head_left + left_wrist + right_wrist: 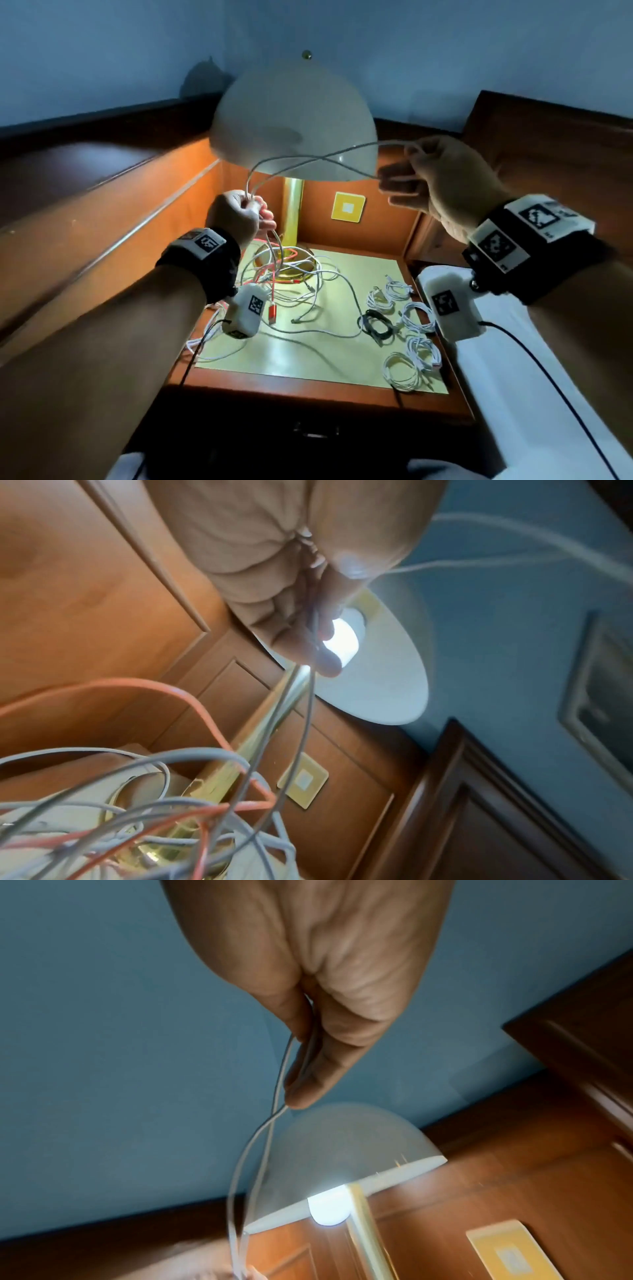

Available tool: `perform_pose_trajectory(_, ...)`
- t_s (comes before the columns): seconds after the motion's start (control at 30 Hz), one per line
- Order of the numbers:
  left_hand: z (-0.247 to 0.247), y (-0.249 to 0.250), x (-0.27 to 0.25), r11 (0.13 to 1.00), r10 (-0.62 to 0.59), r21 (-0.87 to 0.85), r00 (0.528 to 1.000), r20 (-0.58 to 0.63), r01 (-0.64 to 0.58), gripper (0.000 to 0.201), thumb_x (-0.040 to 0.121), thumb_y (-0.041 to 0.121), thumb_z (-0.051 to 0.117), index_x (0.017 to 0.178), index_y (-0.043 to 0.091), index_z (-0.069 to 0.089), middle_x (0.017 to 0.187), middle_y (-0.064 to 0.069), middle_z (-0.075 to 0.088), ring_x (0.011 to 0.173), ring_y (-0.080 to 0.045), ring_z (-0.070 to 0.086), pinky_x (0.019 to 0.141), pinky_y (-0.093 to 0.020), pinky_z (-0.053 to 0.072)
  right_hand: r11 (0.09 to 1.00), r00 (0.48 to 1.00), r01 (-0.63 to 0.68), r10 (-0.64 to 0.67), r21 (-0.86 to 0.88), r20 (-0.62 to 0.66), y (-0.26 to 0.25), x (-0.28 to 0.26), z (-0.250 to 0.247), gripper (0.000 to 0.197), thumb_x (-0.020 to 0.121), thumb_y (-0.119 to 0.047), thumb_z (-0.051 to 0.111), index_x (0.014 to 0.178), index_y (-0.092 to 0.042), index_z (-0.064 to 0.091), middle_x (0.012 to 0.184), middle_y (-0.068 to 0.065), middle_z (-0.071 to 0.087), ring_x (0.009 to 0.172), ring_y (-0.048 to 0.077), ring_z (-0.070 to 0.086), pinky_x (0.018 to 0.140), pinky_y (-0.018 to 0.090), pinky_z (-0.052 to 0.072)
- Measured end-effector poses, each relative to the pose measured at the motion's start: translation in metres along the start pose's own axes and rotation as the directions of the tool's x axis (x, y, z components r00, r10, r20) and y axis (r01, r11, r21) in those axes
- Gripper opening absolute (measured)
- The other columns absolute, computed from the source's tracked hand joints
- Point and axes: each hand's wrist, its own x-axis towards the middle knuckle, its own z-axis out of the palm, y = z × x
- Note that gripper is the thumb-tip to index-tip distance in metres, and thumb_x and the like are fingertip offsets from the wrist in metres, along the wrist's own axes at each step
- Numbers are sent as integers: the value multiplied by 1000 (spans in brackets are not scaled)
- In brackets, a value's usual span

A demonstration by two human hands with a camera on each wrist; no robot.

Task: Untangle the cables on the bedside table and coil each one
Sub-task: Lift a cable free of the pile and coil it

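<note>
The left hand (239,214) is gripping two strands of a white cable (308,161) in curled fingers, raised above the surface's (308,359) far left corner, likely so the slack is hanging free of the tangle (291,277) below; that tangle of white and red cables is lying around the lamp's (294,120) brass base at the far left, still unsorted; the held strands are rising, crossing once in front of the shade, and running across to the right hand (435,178), which is pinching them between thumb and fingers, held high and well apart from the left, seemingly to be drawing a length taut for a loop; along the surface's right edge, coils (407,371) are lying side by side, one of them black, probably kept apart so that finished work is staying clear of the tangle.
</note>
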Motion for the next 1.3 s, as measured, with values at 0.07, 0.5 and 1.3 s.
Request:
perform_pose_trajectory(0.07, -15, 7, 5, 995, 5, -101, 999, -41, -9, 28, 103, 5, 44, 78, 8, 57, 77, -14, 67, 53, -13, 69, 58, -28, 60, 996, 996, -82, 82, -37, 23, 19, -2, 5, 15, 107, -11, 37, 102, -15, 50, 93, 13, 73, 87, 30, 73, 73, 40, 60)
perform_pose_trajectory(0.5, -56, 108, 5, 958, 278, -86, 958, 67, -272, 16, 104, 8, 50, 92, 2, 59, 87, -11, 71, 70, -13, 74, 66, -27, 61, 944, 975, -7, 79, -331, 205, 28, -7, 49, 8, 100, -13, 56, 107, -11, 59, 103, 8, 72, 95, 21, 72, 82, 42, 61)
perform_pose_trajectory(1.3, -40, 147, -258, 994, 6, -105, 930, 368, 35, 27, 98, 16, 62, 79, 3, 49, 70, -21, 66, 54, -24, 70, 48, -25, 54, 877, 944, -325, 323, -354, -66, 11, -217, -27, 112, 73, -67, 70, 156, -22, 10, 149, 17, 43, 128, 32, 54, 102, 53, 50)
